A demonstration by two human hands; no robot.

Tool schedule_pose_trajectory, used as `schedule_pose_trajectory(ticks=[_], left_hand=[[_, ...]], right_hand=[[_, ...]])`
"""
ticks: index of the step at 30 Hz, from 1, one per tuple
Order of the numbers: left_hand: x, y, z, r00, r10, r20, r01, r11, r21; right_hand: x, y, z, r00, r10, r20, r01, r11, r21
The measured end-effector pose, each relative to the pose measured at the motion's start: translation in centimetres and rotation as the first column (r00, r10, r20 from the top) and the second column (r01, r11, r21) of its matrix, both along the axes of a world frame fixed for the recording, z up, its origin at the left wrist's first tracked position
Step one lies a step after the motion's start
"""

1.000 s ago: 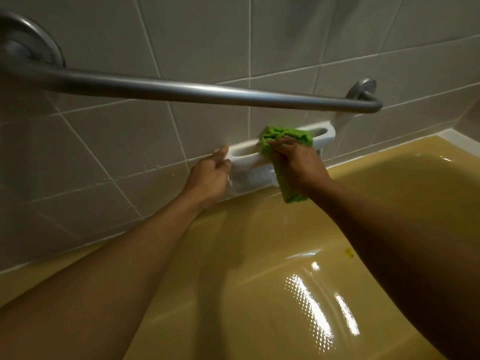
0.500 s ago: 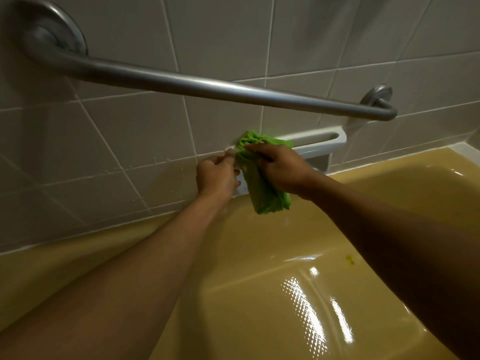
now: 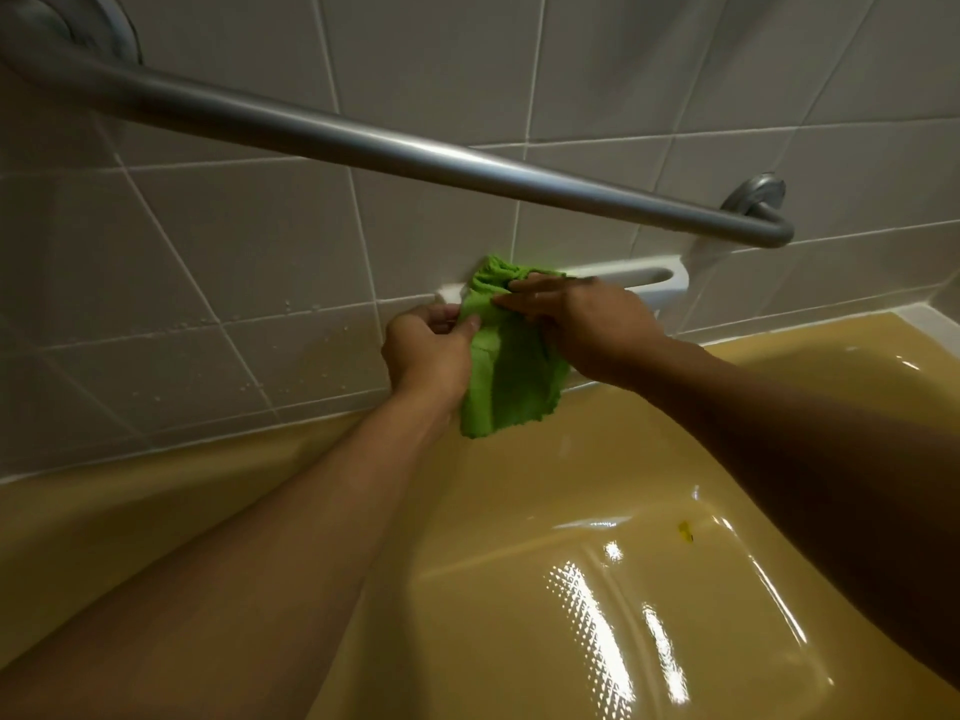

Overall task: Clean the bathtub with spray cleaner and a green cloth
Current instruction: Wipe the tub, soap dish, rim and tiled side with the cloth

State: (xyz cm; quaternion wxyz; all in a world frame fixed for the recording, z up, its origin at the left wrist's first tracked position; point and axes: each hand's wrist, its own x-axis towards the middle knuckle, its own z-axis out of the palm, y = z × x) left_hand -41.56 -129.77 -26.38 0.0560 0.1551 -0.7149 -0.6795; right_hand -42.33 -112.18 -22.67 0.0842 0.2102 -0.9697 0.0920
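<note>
A green cloth (image 3: 506, 376) hangs against the tiled wall, draped over the left end of a white soap holder (image 3: 657, 278) just above the yellow bathtub (image 3: 519, 589). My left hand (image 3: 428, 353) pinches the cloth's left edge between thumb and fingers. My right hand (image 3: 582, 322) grips the cloth's upper part and holds it on the soap holder. The cloth's lower end hangs loose over the tub's rim. No spray cleaner is in view.
A long grey metal grab bar (image 3: 415, 153) runs across the wall above my hands, down to a mount (image 3: 756, 197) at the right. Water drops dot the tiles at the left. A small yellow speck (image 3: 685, 531) lies on the shiny tub floor.
My right hand slid the cloth leftward along the soap holder to its left end. My left hand left the holder's end and took hold of the cloth's left edge.
</note>
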Motion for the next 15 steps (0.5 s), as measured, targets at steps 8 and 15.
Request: schedule_pose_trajectory(ticks=[8,15], left_hand=[[-0.5,1.3,0.4,0.937,-0.114,-0.331,-0.155,0.713,-0.684],[1.8,3.7,0.0,0.963,-0.2,-0.183,-0.048,0.54,-0.84]], right_hand=[[0.0,2.3,-1.7,0.994,-0.013,-0.11,0.029,0.989,0.146],[0.7,2.9,-3.0,0.999,-0.047,-0.009,0.046,0.992,-0.117]])
